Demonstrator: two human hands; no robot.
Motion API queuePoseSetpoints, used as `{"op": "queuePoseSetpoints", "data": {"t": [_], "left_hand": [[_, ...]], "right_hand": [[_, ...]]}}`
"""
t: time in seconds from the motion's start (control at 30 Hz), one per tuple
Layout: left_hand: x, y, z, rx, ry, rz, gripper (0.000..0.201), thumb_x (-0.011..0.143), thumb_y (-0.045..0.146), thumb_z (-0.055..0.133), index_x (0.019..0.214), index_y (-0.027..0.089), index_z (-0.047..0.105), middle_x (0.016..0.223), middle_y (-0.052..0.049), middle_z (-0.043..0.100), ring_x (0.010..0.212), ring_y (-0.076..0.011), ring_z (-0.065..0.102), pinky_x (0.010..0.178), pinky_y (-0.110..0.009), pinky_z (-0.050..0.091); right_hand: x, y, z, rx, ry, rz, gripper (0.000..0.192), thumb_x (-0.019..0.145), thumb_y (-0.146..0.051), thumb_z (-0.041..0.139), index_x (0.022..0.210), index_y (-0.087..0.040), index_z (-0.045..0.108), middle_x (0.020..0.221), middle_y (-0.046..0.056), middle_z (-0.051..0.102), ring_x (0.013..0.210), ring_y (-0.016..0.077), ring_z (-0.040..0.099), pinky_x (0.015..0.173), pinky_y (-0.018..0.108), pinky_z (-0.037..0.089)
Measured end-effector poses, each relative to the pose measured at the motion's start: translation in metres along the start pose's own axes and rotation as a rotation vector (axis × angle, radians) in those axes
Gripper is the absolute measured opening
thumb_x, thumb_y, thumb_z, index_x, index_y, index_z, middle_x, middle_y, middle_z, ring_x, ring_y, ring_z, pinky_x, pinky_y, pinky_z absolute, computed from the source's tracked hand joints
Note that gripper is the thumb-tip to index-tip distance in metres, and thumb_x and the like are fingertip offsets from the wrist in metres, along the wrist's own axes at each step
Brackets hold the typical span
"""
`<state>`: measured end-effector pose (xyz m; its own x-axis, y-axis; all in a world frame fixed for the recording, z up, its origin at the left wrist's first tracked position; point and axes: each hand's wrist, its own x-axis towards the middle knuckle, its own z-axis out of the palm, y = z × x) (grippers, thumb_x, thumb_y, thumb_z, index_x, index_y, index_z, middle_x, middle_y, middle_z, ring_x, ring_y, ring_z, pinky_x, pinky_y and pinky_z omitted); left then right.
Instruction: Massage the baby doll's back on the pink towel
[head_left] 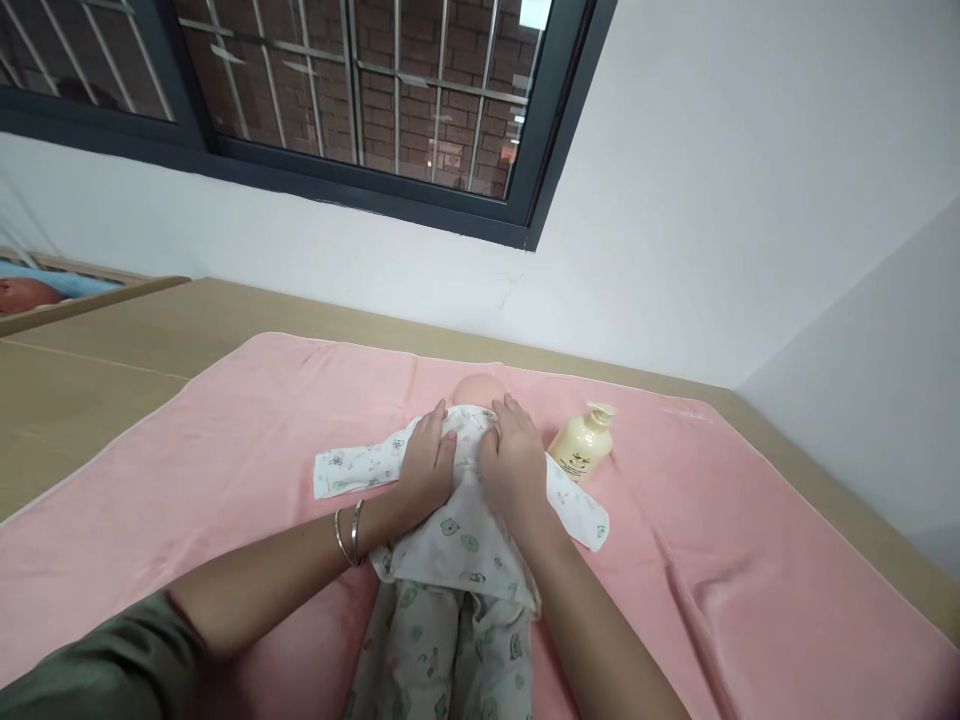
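Note:
A baby doll in a white long-sleeved top (457, 535) with a small green print lies on its back on a pink blanket (247, 430). Only the smooth crown of its head (480, 388) shows past the collar. My left hand (429, 458) rests flat on one side of the upper chest, fingers stretched toward the shoulder. On the opposite side, my right hand (516, 465) lies the same way, with its fingers extended near the neck. Both sleeves spread outward, and the matching trousers (450, 650) extend toward me. Two silver bangles circle my left wrist.
A pale yellow pump bottle (583, 442) stands by the doll's right-hand sleeve. Beneath the blanket is a wooden tabletop (97, 390) against a white wall (675, 200). A dark-framed barred window (360, 90) is above. At far left, a wooden-edged tray holds a reddish-brown rounded object (28, 295).

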<state>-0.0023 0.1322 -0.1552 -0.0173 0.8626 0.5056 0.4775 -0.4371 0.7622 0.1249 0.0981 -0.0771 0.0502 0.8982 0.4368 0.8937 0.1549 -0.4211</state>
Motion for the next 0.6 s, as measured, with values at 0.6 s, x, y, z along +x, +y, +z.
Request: {"op": "queuePoseSetpoints", "data": {"t": [0.6], "left_hand": [[0.001, 0.004, -0.004, -0.097, -0.021, -0.081, 0.053, 0.101, 0.041, 0.036, 0.146, 0.015, 0.047, 0.144, -0.018, 0.056, 0.136, -0.0314, 0.052, 0.116, -0.054, 0.039]], "right_hand": [[-0.009, -0.016, -0.018, -0.153, -0.294, -0.222, 0.034, 0.101, -0.021, 0.045, 0.126, -0.012, 0.065, 0.137, 0.019, 0.063, 0.133, 0.0339, 0.056, 0.112, 0.057, 0.044]]}}
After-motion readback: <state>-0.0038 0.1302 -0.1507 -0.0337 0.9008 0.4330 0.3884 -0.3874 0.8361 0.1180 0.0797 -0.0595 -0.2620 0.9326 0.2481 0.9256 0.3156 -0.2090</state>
